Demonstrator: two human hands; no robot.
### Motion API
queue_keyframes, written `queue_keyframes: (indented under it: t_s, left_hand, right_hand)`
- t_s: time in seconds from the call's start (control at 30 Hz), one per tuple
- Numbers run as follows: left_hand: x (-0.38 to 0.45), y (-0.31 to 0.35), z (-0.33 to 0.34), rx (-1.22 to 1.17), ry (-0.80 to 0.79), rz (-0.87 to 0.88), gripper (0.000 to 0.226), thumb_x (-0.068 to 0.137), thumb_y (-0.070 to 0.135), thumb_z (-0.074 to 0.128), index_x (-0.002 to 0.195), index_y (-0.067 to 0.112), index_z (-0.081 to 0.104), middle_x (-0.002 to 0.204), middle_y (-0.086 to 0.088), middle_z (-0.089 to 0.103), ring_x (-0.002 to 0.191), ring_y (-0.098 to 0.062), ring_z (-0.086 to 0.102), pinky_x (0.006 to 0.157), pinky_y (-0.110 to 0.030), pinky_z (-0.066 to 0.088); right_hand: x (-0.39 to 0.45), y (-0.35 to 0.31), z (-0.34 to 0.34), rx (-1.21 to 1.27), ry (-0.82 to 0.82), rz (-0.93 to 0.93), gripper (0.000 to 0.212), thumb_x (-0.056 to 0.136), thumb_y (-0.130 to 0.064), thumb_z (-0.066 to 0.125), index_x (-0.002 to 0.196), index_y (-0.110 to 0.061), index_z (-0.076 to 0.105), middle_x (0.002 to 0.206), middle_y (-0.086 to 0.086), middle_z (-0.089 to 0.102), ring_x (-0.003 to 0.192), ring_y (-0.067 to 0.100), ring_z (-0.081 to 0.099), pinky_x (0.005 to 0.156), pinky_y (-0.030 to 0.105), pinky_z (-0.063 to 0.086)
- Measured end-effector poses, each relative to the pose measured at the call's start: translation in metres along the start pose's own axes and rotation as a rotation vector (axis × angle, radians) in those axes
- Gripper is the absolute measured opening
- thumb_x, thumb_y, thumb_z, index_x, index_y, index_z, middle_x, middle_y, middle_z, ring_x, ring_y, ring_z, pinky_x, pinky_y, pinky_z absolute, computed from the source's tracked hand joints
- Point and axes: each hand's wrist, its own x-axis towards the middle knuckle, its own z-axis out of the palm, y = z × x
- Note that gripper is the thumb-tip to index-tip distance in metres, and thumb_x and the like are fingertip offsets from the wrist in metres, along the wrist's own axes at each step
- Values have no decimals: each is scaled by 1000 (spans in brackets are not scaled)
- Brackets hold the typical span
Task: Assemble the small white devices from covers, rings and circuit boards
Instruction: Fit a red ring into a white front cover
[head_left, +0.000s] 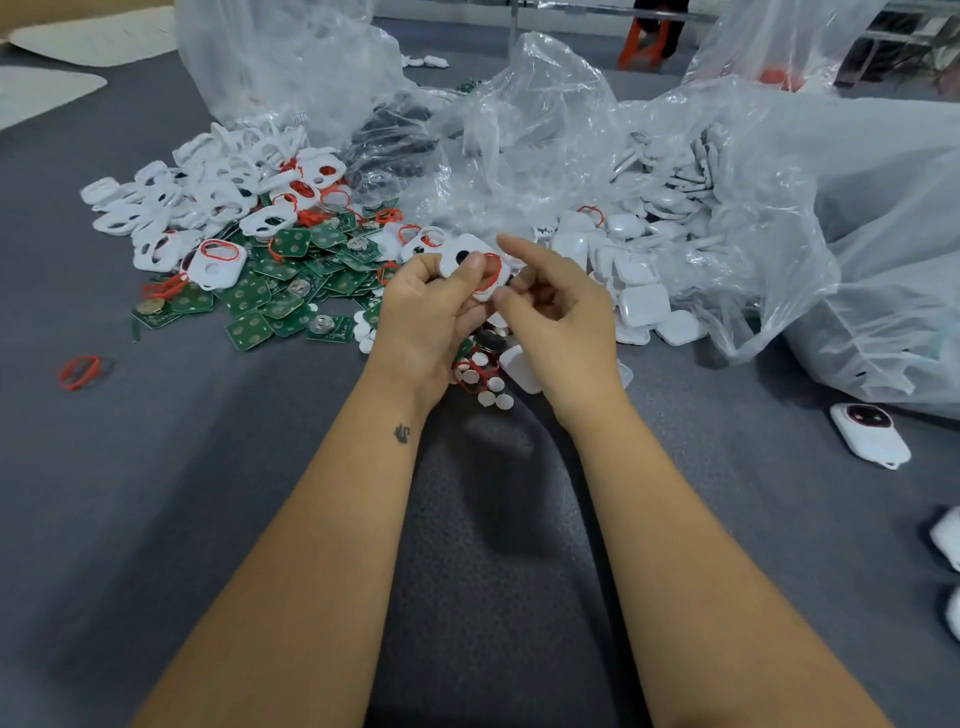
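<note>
glossy white plastic covers (171, 208), crinkled clear plastic bags (545, 135)

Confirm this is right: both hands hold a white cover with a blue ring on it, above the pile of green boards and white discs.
Not quite. The ring is red, not blue, as the head view shows. The rest holds: the left hand and right hand both hold the white cover, above the green boards and white discs.

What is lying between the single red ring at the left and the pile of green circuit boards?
Only bare grey cloth separates the red ring from the green circuit boards, per the head view.
</note>
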Motion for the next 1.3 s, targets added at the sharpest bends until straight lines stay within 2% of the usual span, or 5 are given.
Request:
queue_keyframes:
  t_s: [0.17,0.57,0.93,1.13,1.3]
  left_hand:
    - [-2,-1,2,25,6,102,6,96,3,57,93,6,53,76,1,73,78,-12,72,73,-25,57]
    - [-4,-8,6,349,-63,292,33,91,-4,61,79,14,36,83,-18,51,79,-24,55,80,-40,53]
    - [-1,-13,1,305,-137,265,23,94,-3,57,86,13,44,88,-11,62,83,-13,65,78,-25,56]
    - [-1,-13,0,319,-124,223,26,92,-1,61,81,13,42,80,-10,62,73,-14,63,68,-22,55]
    - [-2,-11,0,200,-119,178,19,94,1,60,85,12,47,83,-2,73,84,-15,71,71,-25,56]
  right_hand:
    - [-1,0,3,-5,101,50,14,86,-6,66,77,-17,66,69,-5,63,65,8,54,63,18,47]
    - [0,11,6,-320,85,-2,30,99,-25,51,75,-7,52,66,-1,51,63,12,42,62,32,37]
    - [2,9,3,-284,41,4,25,98,-15,52,83,3,59,80,13,63,74,21,53,68,28,41]
    - [6,10,-3,-297,40,61,36,92,-20,63,60,-15,47,56,-6,44,55,6,36,53,17,32]
    - [5,9,-1,-202,152,55,31,83,-27,75,68,-21,48,62,-11,47,55,0,43,56,11,38]
